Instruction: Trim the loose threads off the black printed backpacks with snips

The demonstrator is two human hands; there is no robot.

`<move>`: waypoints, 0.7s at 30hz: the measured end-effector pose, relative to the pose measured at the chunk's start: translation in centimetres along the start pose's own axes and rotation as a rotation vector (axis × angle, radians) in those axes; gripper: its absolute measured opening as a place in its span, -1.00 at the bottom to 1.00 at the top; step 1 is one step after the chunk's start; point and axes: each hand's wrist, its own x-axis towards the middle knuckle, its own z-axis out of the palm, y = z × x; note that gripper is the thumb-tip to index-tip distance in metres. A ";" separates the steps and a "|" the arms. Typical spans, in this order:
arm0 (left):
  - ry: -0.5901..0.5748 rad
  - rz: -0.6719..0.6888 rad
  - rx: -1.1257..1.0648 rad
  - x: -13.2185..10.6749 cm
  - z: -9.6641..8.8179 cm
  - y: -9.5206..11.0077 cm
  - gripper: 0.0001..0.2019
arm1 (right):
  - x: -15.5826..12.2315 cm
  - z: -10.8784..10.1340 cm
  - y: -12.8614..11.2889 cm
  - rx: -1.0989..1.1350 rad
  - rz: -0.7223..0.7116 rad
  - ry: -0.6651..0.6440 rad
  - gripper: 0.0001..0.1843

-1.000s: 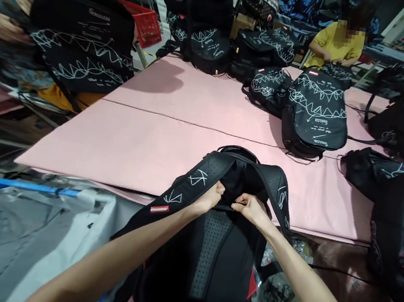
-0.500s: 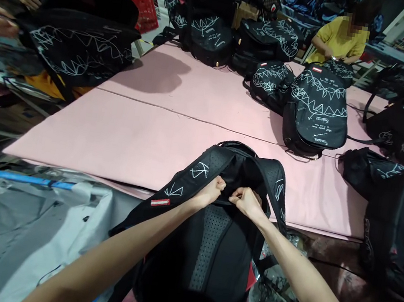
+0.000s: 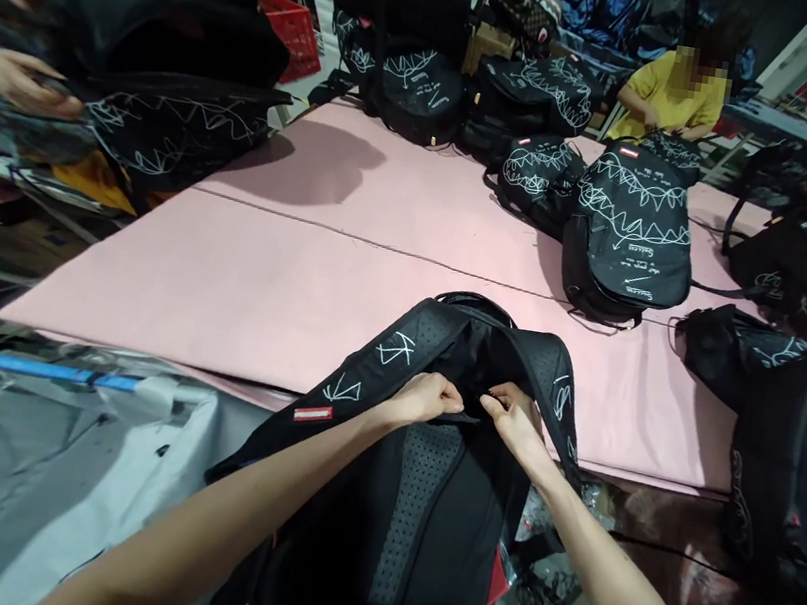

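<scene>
A black backpack (image 3: 463,514) leans against the near table edge, its padded back panel towards me and its shoulder straps (image 3: 380,360) spread to either side. White scribbles and a small red-and-white label mark the left strap. Below the top handle, between the straps, is a dark opening. My left hand (image 3: 431,398) is closed in a pinch on the upper edge of the back panel. Just right of it, my right hand (image 3: 514,418) also pinches the backpack at this opening. The exact part under the right fingertips is too dark to make out.
A pink-covered table (image 3: 221,306) spreads ahead, with scribbled black backpacks (image 3: 634,226) at its back and right. At left, another person's hands (image 3: 23,79) hold an open black backpack (image 3: 172,126). A person in yellow (image 3: 678,91) works behind. A blue crate (image 3: 22,367) with grey fabric stands lower left.
Both my hands have shifted slightly right along the opening, the left one further, onto the panel edge. The person at left has moved the open backpack a little right.
</scene>
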 end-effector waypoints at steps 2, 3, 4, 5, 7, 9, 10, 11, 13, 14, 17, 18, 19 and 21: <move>-0.059 -0.027 0.037 0.7 0.0 0.2 -0.83 | 0.1 0.1 0.0 -0.024 0.010 -0.029 -0.82; -0.075 -0.043 0.051 1.0 0.0 0.4 -0.84 | 0.2 0.1 0.0 -0.033 0.012 -0.042 -0.83; -0.087 -0.059 0.072 1.3 0.0 0.7 -0.85 | 0.4 0.1 0.1 -0.036 0.010 -0.054 -0.83; -0.096 -0.073 0.096 1.5 0.1 0.9 -0.86 | 0.5 0.0 0.3 -0.036 0.007 -0.066 -0.84; -0.100 -0.074 0.146 1.7 0.2 1.5 -0.87 | 0.7 -0.2 0.6 -0.043 0.002 -0.085 -0.84; -0.091 -0.034 0.196 1.4 0.4 1.8 -0.86 | 0.6 -0.6 0.8 -0.110 -0.035 -0.093 -0.84; -0.083 -0.006 0.219 1.3 0.5 1.9 -0.84 | 0.5 -0.9 0.8 -0.173 -0.066 -0.095 -0.84; -0.075 0.023 0.240 1.1 0.6 1.9 -0.83 | 0.4 -1.1 0.8 -0.245 -0.099 -0.102 -0.84; -0.061 0.074 0.274 0.7 0.9 1.8 -0.80 | 0.2 -1.5 0.7 -0.353 -0.149 -0.142 -0.85; -0.055 0.093 0.286 0.6 1.0 1.7 -0.79 | 0.1 -1.7 0.7 -0.373 -0.156 -0.169 -0.85; -0.026 0.112 0.295 0.3 1.4 1.5 -0.78 | 0.3 -1.9 0.6 -0.363 -0.134 -0.235 -0.85; -0.008 0.107 0.290 0.3 1.4 1.4 -0.77 | 0.3 -1.8 0.6 -0.365 -0.122 -0.246 -0.87; 0.013 0.099 0.282 0.3 1.4 1.4 -0.76 | 0.4 -1.8 0.7 -0.371 -0.114 -0.252 -0.88; 0.037 0.085 0.257 0.2 1.2 1.3 -0.73 | 0.3 -1.7 0.8 -0.386 -0.110 -0.254 -0.89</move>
